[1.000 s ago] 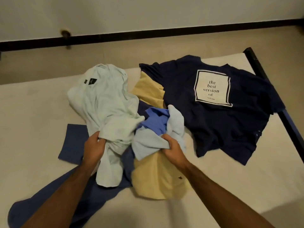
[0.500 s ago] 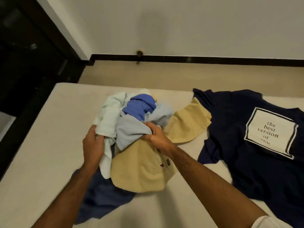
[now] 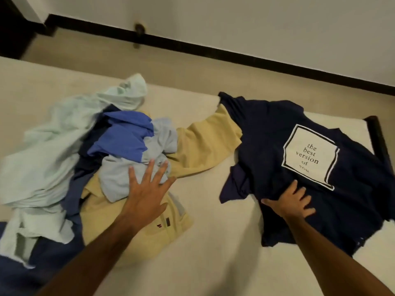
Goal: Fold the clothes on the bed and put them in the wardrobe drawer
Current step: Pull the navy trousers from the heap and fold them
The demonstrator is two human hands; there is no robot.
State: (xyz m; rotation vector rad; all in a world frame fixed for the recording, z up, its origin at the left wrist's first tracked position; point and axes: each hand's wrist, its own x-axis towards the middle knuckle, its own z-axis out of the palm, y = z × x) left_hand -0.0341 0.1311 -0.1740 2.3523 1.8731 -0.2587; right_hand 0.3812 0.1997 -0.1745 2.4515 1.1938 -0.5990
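Note:
A heap of loose clothes lies on the left half of the bed: a mint green shirt, a blue garment, a pale blue-grey one, a yellow polo and a dark blue piece underneath. My left hand rests on the heap's near side, fingers spread, holding nothing. To the right, apart from the heap, a navy T-shirt with a white square print lies roughly flat. My right hand lies on the T-shirt's lower left part, fingers apart.
The bed's black frame corner shows at the far right. Beyond the mattress is a strip of beige floor, a black skirting board and a white wall. Dark furniture stands at the upper left.
Both hands have let go of the bundled clothes, which now lie spread on the left. My right hand has moved right onto the navy T-shirt, and my left hand has opened.

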